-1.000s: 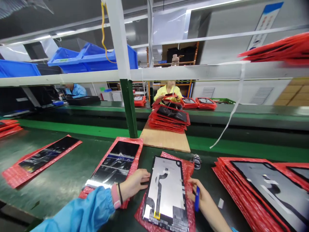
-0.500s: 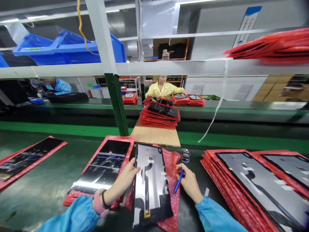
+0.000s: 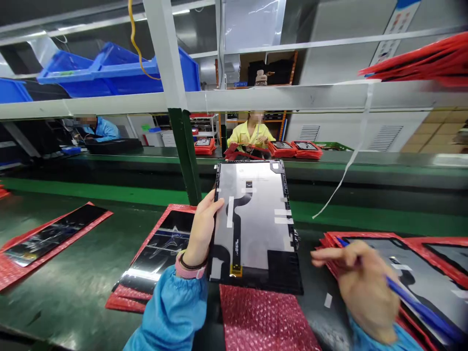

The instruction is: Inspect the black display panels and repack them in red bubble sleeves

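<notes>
My left hand [image 3: 200, 229] grips the left edge of a silver display panel [image 3: 256, 214] and holds it upright above the belt, its back with a black flex cable facing me. Below it lies the red bubble bag [image 3: 263, 317] that it rested on. My right hand [image 3: 360, 285], blurred by motion, is closed around a blue pen [image 3: 413, 302] over the stack of red-bagged panels [image 3: 431, 273] on the right. Another panel on a red bag [image 3: 161, 253] lies just left of my left wrist.
A further bagged panel [image 3: 47, 239] lies at the far left on the dark green belt [image 3: 84, 273]. A green post [image 3: 186, 156] rises behind. Blue bins [image 3: 109, 73] sit on the shelf. Across the line, a person in yellow [image 3: 252, 134] and a person in blue [image 3: 97, 129] are at work.
My left hand has lifted the silver panel off its red bag and tilted it upright. My right hand has swung right with the pen, over the panel stack.
</notes>
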Demonstrator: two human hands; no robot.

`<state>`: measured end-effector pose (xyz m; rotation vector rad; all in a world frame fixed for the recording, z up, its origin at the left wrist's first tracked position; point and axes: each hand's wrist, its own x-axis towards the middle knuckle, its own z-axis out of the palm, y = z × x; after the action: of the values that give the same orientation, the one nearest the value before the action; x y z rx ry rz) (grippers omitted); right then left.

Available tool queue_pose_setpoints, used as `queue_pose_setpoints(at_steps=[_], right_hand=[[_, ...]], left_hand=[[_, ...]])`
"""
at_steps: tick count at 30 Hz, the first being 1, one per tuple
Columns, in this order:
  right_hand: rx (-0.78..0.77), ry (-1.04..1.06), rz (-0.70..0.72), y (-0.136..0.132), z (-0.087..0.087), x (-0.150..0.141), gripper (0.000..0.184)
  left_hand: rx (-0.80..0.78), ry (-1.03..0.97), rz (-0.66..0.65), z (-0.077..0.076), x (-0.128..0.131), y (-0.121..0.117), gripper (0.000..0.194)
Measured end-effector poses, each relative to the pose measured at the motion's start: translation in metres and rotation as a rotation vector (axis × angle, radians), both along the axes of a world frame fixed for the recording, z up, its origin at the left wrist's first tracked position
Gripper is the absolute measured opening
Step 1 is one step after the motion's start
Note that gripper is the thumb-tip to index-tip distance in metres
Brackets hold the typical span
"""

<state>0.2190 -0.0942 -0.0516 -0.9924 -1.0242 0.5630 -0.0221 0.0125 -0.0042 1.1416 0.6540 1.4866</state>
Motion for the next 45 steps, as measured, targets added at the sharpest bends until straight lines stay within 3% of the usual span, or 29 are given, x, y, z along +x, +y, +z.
queue_pose_setpoints(at_steps=[2,4,7,12,16,19,24,28,32,36,39,42,45], right_hand=[[0.034,0.020,0.196,-0.009,0.028,-0.002,0.049],[0.088,0.051,0.198,-0.011,0.046,-0.007,0.055],[0.150,0.112,0.126,-0.002,0.058,-0.015,0.046],[0.170,0.207,0.082,0.020,0.054,-0.020,0.015],[0.104,0.120,0.088,0.033,0.046,-0.015,0.007],[-0.002,0.025,0.112,0.039,0.041,-0.009,0.013],[-0.224,0.084,0.166,0.048,0.034,-0.006,0.043],[-0.337,0.041,0.281,0.051,0.030,-0.007,0.036],[-0.317,0.036,0.318,0.049,0.033,-0.007,0.022],[-0.329,0.117,0.417,0.050,0.035,-0.004,0.022],[-0.322,0.156,0.292,0.052,0.035,-0.004,0.025],[-0.169,0.204,0.148,0.049,0.038,-0.011,0.034],[-0.102,0.326,0.241,0.041,0.041,-0.021,0.044]], left_hand=[[0.012,-0.034,-0.001,0.002,0.007,0.001,0.022],[0.026,-0.057,-0.003,0.003,0.013,0.002,0.022],[0.045,-0.054,0.000,0.006,0.015,0.002,0.025],[0.024,0.002,0.063,0.010,0.009,0.001,0.021],[0.032,0.028,0.069,0.008,0.006,0.004,0.023],[0.035,0.031,0.067,0.007,0.005,0.005,0.027],[0.006,0.018,0.059,0.009,0.007,0.004,0.024],[0.002,0.001,0.041,0.009,0.010,0.004,0.023],[0.006,0.015,0.011,0.007,0.013,0.003,0.024],[0.030,0.016,-0.012,0.006,0.016,0.003,0.023],[0.039,0.028,0.004,0.005,0.017,0.002,0.024],[0.076,0.091,0.065,0.004,0.016,0.002,0.028],[0.137,0.198,0.113,0.001,0.016,0.001,0.029]])
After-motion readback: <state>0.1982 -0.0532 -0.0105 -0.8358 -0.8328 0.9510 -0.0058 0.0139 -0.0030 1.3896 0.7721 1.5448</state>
